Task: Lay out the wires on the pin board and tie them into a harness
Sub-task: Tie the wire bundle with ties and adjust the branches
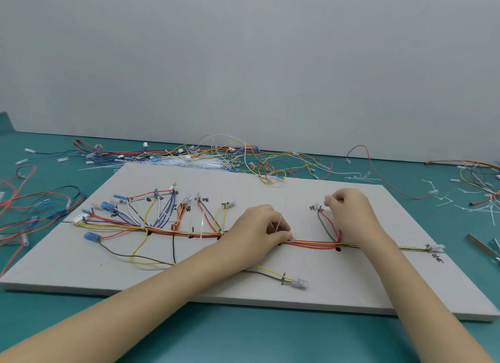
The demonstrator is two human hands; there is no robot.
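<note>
A grey pin board (270, 289) lies on the green table, with coloured wires laid along it into a main bundle (313, 244). Branches with blue and clear terminals fan out at the board's left (151, 214). My left hand (257, 231) pinches a white cable tie (278, 223) against the bundle near the board's middle. My right hand (349, 214) rests over a red and black branch (328, 224), its fingers pinching the clear terminal at the branch's top. Another cable tie (201, 231) wraps the bundle further left.
A tangle of loose wires (230, 157) and spare clear cable ties lies behind the board. More wires sit at the left (35, 208) and far right (476, 173). Cut tie ends (443, 200) litter the right side. A metal tool (484, 247) lies at the right edge.
</note>
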